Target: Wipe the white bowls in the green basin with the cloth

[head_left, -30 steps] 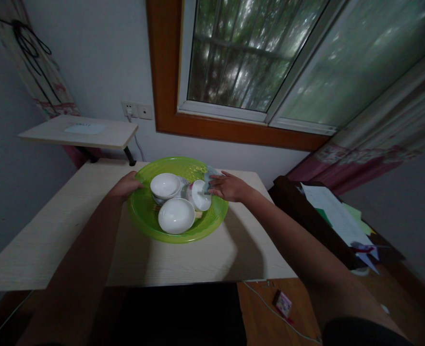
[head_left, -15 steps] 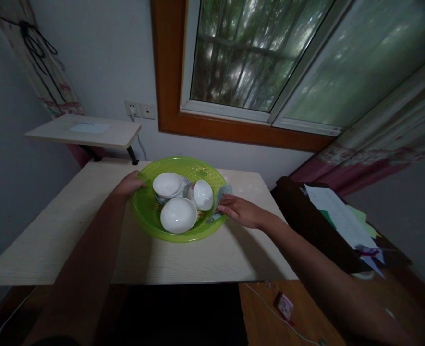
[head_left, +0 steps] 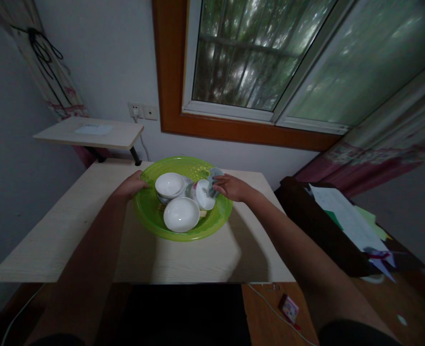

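Observation:
A green plastic basin (head_left: 151,226) stands on the pale table, holding several white bowls. My left hand (head_left: 133,184) is closed on its left rim. Inside, one white bowl (head_left: 169,184) sits on other dishes at the back left, and another bowl (head_left: 181,215) lies at the front. A third bowl (head_left: 202,196), with a pink pattern outside, is tipped on its side at the right. My right hand (head_left: 232,187) pinches a grey-blue cloth (head_left: 214,177) at this tipped bowl's right edge. Wooden-looking utensils (head_left: 202,213) show partly beneath the bowls.
A small raised shelf (head_left: 118,137) with a paper (head_left: 94,129) on it stands at the table's (head_left: 194,262) back left. The wall and window (head_left: 251,62) are behind. A dark brown box-like piece (head_left: 306,226) topped with papers is at the right. A cable (head_left: 270,310) runs along the floor.
My right hand has moved up and left with the cloth, from the basin's right rim to the tipped bowl. My left hand stays on the rim. The view has shifted slightly.

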A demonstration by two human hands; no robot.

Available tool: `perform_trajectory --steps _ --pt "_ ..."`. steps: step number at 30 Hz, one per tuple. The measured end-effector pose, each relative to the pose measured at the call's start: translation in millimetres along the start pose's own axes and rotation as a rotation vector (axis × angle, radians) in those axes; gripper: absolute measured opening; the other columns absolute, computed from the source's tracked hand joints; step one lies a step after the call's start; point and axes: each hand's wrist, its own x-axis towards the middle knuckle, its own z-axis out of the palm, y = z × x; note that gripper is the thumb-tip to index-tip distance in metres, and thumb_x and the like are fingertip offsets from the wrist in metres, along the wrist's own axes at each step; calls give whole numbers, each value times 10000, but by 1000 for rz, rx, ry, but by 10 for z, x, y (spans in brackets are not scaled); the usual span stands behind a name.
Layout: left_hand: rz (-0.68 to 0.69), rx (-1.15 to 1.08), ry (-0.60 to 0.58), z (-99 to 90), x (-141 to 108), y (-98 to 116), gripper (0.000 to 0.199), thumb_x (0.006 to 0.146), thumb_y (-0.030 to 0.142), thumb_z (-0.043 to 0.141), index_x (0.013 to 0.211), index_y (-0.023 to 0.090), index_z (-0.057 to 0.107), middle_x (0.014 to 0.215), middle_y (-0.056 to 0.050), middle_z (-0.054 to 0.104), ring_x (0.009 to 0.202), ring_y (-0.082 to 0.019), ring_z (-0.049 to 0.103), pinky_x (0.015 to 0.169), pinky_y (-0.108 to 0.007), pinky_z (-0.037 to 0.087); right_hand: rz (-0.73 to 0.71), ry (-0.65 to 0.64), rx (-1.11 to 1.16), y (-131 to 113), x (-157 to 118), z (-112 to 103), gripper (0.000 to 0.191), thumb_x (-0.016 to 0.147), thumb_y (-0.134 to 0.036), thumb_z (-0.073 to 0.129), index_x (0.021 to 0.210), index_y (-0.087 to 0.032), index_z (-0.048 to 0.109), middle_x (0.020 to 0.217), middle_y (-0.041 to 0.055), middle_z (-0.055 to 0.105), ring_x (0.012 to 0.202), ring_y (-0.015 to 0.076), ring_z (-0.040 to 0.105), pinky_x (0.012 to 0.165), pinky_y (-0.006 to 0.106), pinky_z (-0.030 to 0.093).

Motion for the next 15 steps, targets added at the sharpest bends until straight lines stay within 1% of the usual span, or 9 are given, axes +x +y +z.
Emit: perform_trajectory --steps 3,5,7,10,13,15 --pt "-58 -130 -34 12 -2 -38 542 635 169 749 1178 185 740 846 -68 813 787 -313 811 720 -403 674 19 0 8 -4 40 13 466 1201 -492 474 1121 -273 877 1340 76 862 1542 326 640 1315 560 484" --pt "-47 -176 -36 19 -30 -36 509 636 186 746 1144 181 756 865 -87 823 805 -325 817 723 -405 673 41 -7 11 -37 19 14 463 1197 -514 490 1103 -282 879 1345 78 860 1538 338 643 1333 584 457" --pt "-36 -206 -10 26 -60 -26 514 622 205 751 1136 175 764 872 -89 827 824 -332 823 724 -400 671 68 -28 7 -101 -29 4 473 1198 -524 489 1093 -283 882 1329 80 865 1520 350 657 1358 620 411" --pt "-52 -232 20 39 -73 -21 540 593 223 767 1130 166 771 855 -84 822 804 -335 818 715 -401 664 95 -86 -35 -265 -143 -37 575 1216 -542 416 1055 -246 882 1249 116 879 1476 361 687 1392 665 320" --pt "-69 -264 46 51 -36 -53 552 573 216 772 1123 169 775 821 -74 808 732 -321 790 686 -408 647 101 -139 -64 -491 -297 -93 689 1227 -579 331 1028 -212 879 1199 147 878 1398 353 731 1406 651 275" --pt "-71 -282 64 53 7 -93 548 561 190 756 1108 177 772 791 -62 794 693 -306 767 656 -396 631 90 -161 -38 -648 -410 -123 712 1225 -606 310 1051 -219 881 1187 140 878 1371 348 740 1413 642 256"
